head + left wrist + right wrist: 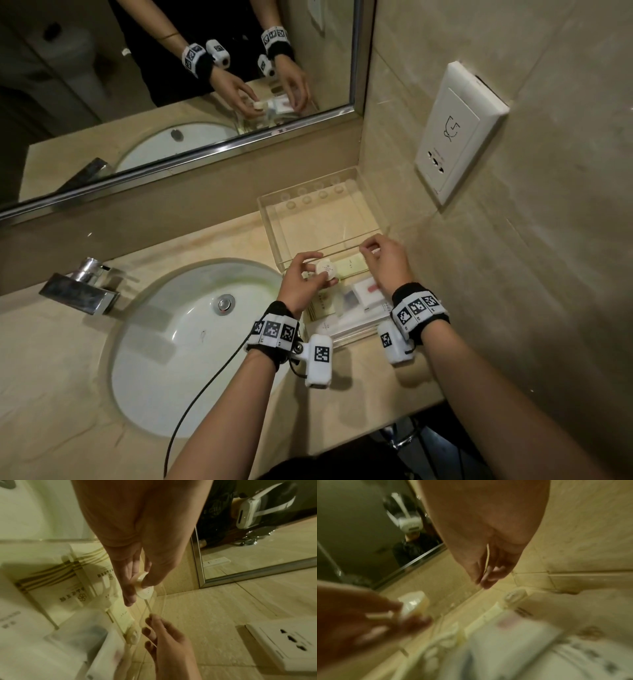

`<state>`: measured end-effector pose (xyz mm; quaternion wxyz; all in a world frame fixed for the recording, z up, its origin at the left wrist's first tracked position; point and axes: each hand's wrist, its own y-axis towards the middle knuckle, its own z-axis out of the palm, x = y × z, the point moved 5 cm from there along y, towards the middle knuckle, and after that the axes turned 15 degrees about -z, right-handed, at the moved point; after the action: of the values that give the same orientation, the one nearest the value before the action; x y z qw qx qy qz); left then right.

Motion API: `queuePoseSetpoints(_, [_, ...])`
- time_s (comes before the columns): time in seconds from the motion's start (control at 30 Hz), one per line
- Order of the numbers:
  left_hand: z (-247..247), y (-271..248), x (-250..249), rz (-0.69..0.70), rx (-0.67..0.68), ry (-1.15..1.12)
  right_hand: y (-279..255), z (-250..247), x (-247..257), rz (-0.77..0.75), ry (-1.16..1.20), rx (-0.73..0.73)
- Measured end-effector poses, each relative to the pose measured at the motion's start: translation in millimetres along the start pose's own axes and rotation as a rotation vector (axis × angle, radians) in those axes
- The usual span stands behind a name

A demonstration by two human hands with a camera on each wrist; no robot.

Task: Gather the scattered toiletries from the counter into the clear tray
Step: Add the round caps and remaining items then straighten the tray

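Note:
A clear tray point(352, 337) stands on the counter in the right corner. It holds striped sachets point(68, 574), a pale yellow box point(352, 265) and a white box with a pink mark point(368, 291). Its clear lid point(318, 219) is tilted up behind it. Over the tray's far left end my left hand point(315, 267) pinches a small round white bottle point(326, 269), also seen in the left wrist view point(145, 593). My right hand point(371, 248) pinches the lid's thin front edge between thumb and fingers point(485, 578). The right wrist view is blurred.
A white sink basin point(191, 342) with a chrome faucet point(82, 287) fills the counter's left side. A mirror point(171, 85) runs along the back wall. A white wall socket point(459, 130) sits on the right wall above the tray. The counter's front edge is near my forearms.

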<state>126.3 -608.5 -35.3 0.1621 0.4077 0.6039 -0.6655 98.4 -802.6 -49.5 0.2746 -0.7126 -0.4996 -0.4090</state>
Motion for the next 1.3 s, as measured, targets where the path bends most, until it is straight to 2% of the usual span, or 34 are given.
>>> queuePoseSetpoints(0.1, [5, 2, -10, 0.042, -0.018, 0.025, -3, 7, 13, 0.073, 0.208, 0.137])
queuePoseSetpoints(0.17, [7, 6, -15, 0.032, -0.061, 0.018, -5, 9, 17, 0.093, 0.273, 0.24])
queuePoseSetpoints(0.23, [10, 10, -20, 0.002, -0.091, -0.014, -6, 7, 17, 0.106, 0.323, 0.276])
queuePoseSetpoints(0.37, [23, 17, -23, -0.011, -0.084, 0.001, -6, 2, 10, 0.13, 0.391, 0.233])
queuePoseSetpoints(0.5, [33, 23, -25, 0.049, -0.139, 0.241, -3, 0, -7, 0.245, 0.377, 0.106])
queuePoseSetpoints(0.63, [41, 24, -20, 0.119, -0.147, 0.481, 1, 5, -18, 0.265, 0.217, 0.063])
queuePoseSetpoints(0.83, [56, 26, -15, 0.243, -0.086, 0.758, 0, -2, -26, 0.09, -0.09, -0.037])
queuePoseSetpoints(0.93, [66, 30, -13, 0.273, -0.063, 0.861, -3, -2, -35, 0.049, -0.233, 0.003])
queuePoseSetpoints(1.07, [74, 39, -7, 0.287, -0.069, 0.979, 0, 1, -42, 0.053, -0.284, 0.082])
queuePoseSetpoints(1.3, [73, 51, 1, 0.336, -0.107, 1.11, 4, 0, -36, 0.025, -0.482, 0.109])
